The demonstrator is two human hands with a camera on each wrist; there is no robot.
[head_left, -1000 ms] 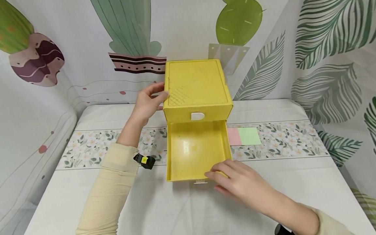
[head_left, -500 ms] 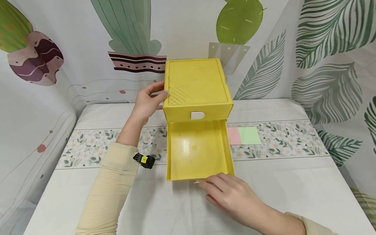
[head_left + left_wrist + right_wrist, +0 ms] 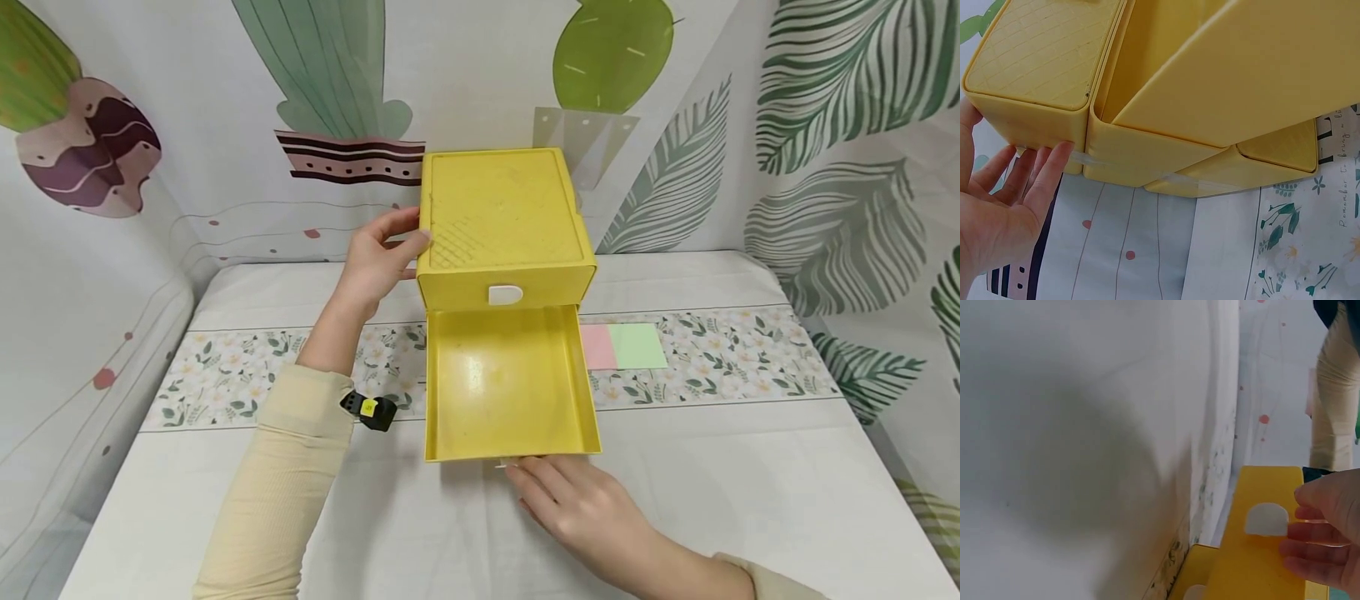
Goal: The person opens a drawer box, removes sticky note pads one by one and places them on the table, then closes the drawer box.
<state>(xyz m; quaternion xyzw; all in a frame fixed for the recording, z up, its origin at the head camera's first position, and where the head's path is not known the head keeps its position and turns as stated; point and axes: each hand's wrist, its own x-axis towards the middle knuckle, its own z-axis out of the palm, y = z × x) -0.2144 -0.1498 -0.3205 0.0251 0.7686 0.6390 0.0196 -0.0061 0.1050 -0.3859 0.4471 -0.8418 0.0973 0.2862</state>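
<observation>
A yellow drawer cabinet stands in the middle of the table, with a white pull tab on its upper drawer. Below that, an empty yellow drawer is pulled far out. My left hand rests at the cabinet's upper left side, thumb by the top edge; in the left wrist view its straight fingers touch the side wall. At the pulled-out drawer's front is my right hand. In the right wrist view its extended fingers lie against the yellow front panel, beside the white tab.
Pink and green paper squares lie on the table right of the drawer. A floral strip crosses the white tablecloth. Behind hangs a printed curtain. In the left wrist view a lower cabinet unit sits beneath the drawer.
My right hand has moved off the drawer's right front corner, down and left to the outside of its front panel. The drawer and my left hand stay in place.
</observation>
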